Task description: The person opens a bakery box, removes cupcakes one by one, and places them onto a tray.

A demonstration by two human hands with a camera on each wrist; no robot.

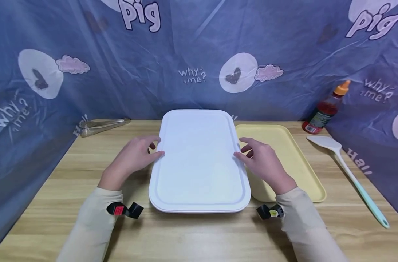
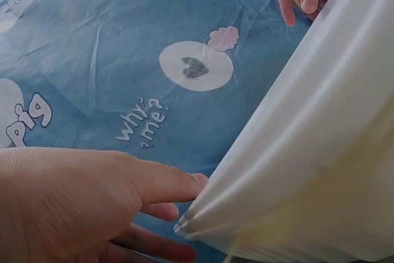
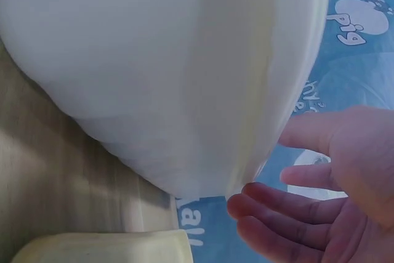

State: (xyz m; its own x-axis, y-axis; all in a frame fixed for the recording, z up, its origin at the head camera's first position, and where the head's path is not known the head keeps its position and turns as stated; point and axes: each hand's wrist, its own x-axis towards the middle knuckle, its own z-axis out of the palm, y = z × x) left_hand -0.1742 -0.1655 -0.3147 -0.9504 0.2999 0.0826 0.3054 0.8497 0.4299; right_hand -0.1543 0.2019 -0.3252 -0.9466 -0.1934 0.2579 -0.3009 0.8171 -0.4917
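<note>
With its fingers parted, each hand, left hand (image 1: 132,155) and right hand (image 1: 263,160), touches a long edge of the white lidded container (image 1: 200,162), contents hidden, midway between the table (image 1: 199,238)'s side edges, beside a yellow tray (image 1: 294,165), with a bottle of red sauce (image 1: 320,115) at the far right corner.

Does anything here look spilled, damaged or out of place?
Nothing clearly stands out: no spill or damage is visible. The sauce bottle at the back right seems to lean, but that may be the camera angle. The white tray hides part of the yellow tray, so that part can't be checked.
</note>
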